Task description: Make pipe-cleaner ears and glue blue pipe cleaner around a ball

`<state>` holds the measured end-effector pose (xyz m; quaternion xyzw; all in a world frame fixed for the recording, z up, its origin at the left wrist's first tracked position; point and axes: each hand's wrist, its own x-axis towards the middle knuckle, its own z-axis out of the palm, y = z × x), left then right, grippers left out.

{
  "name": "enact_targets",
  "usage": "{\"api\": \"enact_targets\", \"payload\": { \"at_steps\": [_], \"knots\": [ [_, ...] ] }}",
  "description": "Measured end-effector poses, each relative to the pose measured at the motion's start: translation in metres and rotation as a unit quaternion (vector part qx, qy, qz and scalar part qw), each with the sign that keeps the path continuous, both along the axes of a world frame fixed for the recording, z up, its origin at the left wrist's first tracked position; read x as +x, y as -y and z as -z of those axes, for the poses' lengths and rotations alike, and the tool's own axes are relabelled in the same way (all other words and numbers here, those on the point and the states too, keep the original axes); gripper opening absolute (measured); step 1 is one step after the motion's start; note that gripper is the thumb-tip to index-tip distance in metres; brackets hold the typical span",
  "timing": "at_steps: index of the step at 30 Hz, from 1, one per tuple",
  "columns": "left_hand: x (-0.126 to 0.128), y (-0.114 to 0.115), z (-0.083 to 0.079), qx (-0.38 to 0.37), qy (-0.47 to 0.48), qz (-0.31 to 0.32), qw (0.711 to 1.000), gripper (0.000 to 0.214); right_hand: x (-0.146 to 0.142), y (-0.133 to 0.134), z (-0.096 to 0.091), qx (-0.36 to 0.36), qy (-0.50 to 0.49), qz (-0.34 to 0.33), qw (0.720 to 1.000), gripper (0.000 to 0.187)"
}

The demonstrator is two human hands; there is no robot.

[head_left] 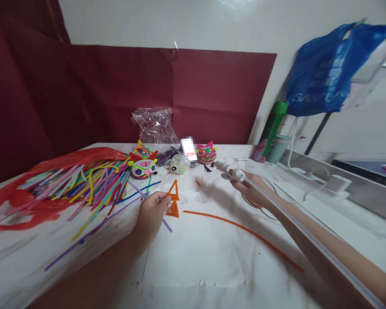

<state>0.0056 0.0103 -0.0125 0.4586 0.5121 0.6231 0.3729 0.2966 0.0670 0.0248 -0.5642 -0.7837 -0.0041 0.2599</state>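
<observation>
Orange pipe-cleaner triangle (176,189), open in outline, pinched in the fingertips of your left hand (152,212), its narrow corner pointing away from you. Just on the near side of its base, a second orange triangle (173,209), this one filled in, corner likewise away from you, beside your fingers; whether the two touch, you cannot tell from here. In your right hand (251,189), a white hot glue gun (230,171), blurred, dark nozzle aimed left and away, well apart from both triangles. From its rear a long, pale glue stick (328,251) runs back along your forearm.
</observation>
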Motion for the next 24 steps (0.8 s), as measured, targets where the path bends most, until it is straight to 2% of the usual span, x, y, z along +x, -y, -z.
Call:
{"api": "enact_targets", "payload": {
  "at_steps": [2,3,8,11,15,19,22,24],
  "knots": [
    [-0.001,-0.001,0.0,0.009,0.0,-0.002,1.0,0.015,0.018,-0.018,0.002,-0.036,0.144,0.055,0.987,0.019],
    [-0.001,-0.002,0.0,0.011,0.0,-0.003,1.0,0.016,0.025,-0.025,0.006,-0.046,0.169,0.066,0.982,0.019],
    [-0.003,-0.003,-0.002,0.004,-0.002,0.001,1.0,0.017,0.045,-0.044,0.033,-0.066,0.218,0.079,0.971,0.02],
    [-0.007,-0.007,0.003,-0.005,-0.013,0.002,1.0,0.018,0.051,-0.052,0.036,-0.076,0.224,0.076,0.969,0.025],
    [-0.011,-0.015,0.01,-0.003,-0.009,0.007,1.0,0.02,0.06,-0.063,0.028,-0.094,0.216,0.063,0.97,0.029],
    [-0.011,-0.016,0.011,-0.003,0.002,0.011,1.0,0.022,0.06,-0.059,0.013,-0.09,0.19,0.049,0.976,0.031],
    [-0.011,-0.015,0.01,0.008,0.009,0.012,1.0,0.023,0.042,-0.046,0.0,-0.062,0.162,0.031,0.984,0.026],
    [-0.011,-0.015,0.009,0.006,0.008,0.014,1.0,0.023,0.018,-0.032,-0.003,-0.047,0.141,-0.008,0.989,0.025]
  ]
}}
